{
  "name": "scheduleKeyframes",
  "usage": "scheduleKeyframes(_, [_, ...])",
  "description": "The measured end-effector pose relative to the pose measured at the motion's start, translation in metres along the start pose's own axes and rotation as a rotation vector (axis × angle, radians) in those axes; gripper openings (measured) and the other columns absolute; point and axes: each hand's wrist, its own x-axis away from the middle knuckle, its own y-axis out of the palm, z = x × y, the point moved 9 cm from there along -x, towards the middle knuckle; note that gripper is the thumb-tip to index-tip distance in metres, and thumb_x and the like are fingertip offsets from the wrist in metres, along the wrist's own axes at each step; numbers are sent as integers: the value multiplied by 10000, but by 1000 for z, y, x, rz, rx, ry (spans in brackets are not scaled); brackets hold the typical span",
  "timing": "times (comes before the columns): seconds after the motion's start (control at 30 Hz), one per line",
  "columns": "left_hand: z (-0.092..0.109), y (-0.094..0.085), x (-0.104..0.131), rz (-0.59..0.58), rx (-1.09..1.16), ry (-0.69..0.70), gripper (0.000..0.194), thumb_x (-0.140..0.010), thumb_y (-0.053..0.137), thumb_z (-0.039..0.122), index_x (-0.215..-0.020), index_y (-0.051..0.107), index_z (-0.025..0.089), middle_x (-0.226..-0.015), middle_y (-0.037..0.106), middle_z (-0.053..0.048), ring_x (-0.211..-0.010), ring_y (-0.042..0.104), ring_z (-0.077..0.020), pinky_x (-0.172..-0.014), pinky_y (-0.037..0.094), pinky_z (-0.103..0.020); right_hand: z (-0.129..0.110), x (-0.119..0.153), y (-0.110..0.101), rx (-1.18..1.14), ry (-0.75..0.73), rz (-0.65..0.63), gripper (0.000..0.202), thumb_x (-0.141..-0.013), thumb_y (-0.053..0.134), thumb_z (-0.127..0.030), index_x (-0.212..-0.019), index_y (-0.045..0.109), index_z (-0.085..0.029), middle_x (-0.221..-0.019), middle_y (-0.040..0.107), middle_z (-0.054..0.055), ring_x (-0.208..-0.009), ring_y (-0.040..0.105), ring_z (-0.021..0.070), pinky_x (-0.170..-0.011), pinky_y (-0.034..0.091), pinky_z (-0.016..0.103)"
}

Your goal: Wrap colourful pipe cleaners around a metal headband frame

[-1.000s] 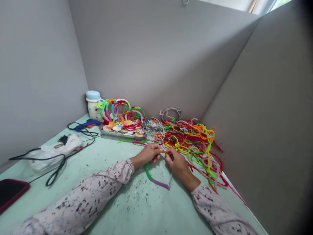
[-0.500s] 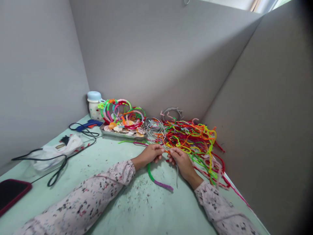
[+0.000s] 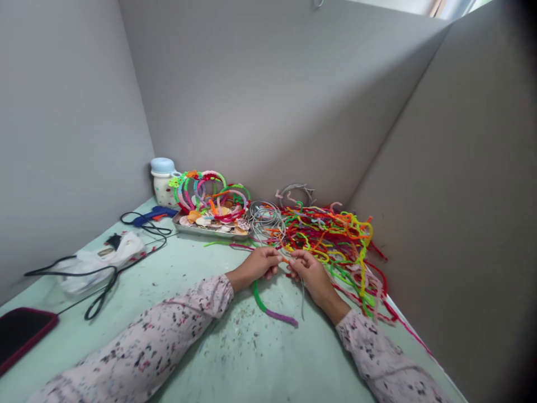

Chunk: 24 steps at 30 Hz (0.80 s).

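My left hand [image 3: 263, 264] is closed in a pinch on a wire wrapped with fuzzy pipe cleaner. Its green and purple wrapped end [image 3: 268, 312] curves down below that hand toward the table. Close beside it, my right hand [image 3: 309, 275] pinches a short orange pipe cleaner [image 3: 286, 260] that shows between the fingertips of both hands. A bare grey wire end [image 3: 302, 299] hangs under the right hand. The fingers partly hide where the orange piece meets the wire.
Behind the hands lie a tangled pile of coloured pipe cleaners [image 3: 335, 235], coiled grey wire [image 3: 267, 221] and a metal tray [image 3: 210, 230] of shells and wrapped hoops. Leftward are a lidded cup [image 3: 163, 187], a blue glue gun [image 3: 146, 217], a black cord, a plastic bag [image 3: 100, 263] and a phone [image 3: 23, 336].
The view has shifted very slightly. Both hands stay at almost the same spot, still pinching around the orange piece; the right fingers have moved only a little.
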Motion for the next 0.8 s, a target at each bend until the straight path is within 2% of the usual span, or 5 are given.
scheduleKeyframes(0.5, [2,0,1,7,-15,12,246,-760,582,390,-803,572,147,-538,525,48,-366,417,-53,-376,297,-187,-8,4,-1,40,-30,51,246,-766,616,-369,-918,525,-198,-613,583,-37,-520,515,126,-503,398,248])
scheduleKeyframes(0.8, [4,-2,1,30,53,68,278,-747,618,410,-752,537,145,-546,531,35,-399,444,-56,-411,338,-186,10,-6,-23,-163,-14,193,323,-717,673,-424,-929,566,-204,-667,618,-24,-512,503,113,-449,373,223])
